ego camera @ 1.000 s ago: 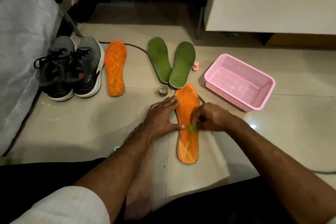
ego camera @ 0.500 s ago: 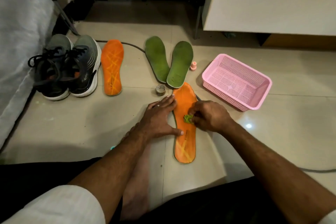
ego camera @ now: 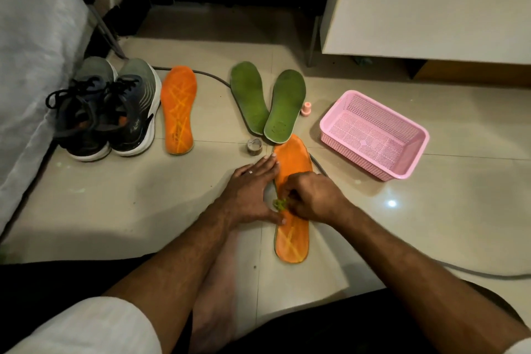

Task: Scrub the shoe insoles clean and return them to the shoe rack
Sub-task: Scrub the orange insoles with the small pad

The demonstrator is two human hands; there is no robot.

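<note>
on the tiled floor (ego camera: 129, 210), directly in front of the seated person, an orange insole (ego camera: 293, 241) lies flat with its patterned side up, close enough that both arms reach it without stretching. the left hand (ego camera: 250, 192) lies spread beside and partly over its left edge, fingers straight and together, thumb angled across the insole's middle; that flat press looks meant to pin the insole so it cannot slide under the rubbing. the right hand (ego camera: 313, 198) is curled with its fingertips pinched on a small green scrubber (ego camera: 279, 204), held down against the orange surface near the middle. what the scrubber is made of is hard to tell at this size.

the second orange insole (ego camera: 178, 109) lies well apart, just beside the pair of dark running shoes (ego camera: 106, 112), probably its own pair. two green insoles (ego camera: 267, 100) lie heels together just beyond the one in hand, seemingly waiting their turn. a pink mesh basket (ego camera: 413, 152) sits to the right, a small pink cap-like piece (ego camera: 306, 108) near it, and a roll of tape (ego camera: 254, 146) near the left fingertips. returning anything to the rack is not yet begun.
</note>
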